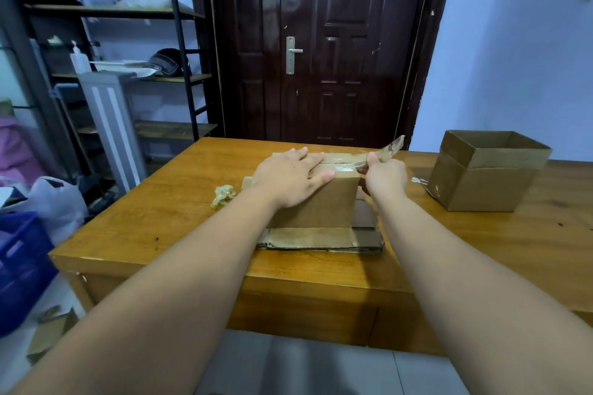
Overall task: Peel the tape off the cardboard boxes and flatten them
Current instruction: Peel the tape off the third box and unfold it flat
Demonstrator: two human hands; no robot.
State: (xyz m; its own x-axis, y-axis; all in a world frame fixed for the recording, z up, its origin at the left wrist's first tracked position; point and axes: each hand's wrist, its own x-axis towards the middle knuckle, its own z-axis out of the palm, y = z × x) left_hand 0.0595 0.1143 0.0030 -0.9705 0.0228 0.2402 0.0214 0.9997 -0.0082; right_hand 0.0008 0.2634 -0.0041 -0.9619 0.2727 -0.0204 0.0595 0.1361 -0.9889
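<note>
Right grip (383,175) is closed tight, pinching the tape strip (390,146). The strip's free end is lifted up and to the right, and the rest is stuck along the top seam. Left grip (290,176) is flat with fingers straight, pressing down on top of the box (321,205). The box stands on a stack of flattened cardboard (321,239), mid-table (160,218).

Risks:
- The strip looks narrow and twisted, so a hard pull could snap or split it and leave a stub on the seam.
- The tape may rip the paper face off the flap.
- The flattened cardboard is loose, so the box could slide toward the pull if the left grip eases.
</note>
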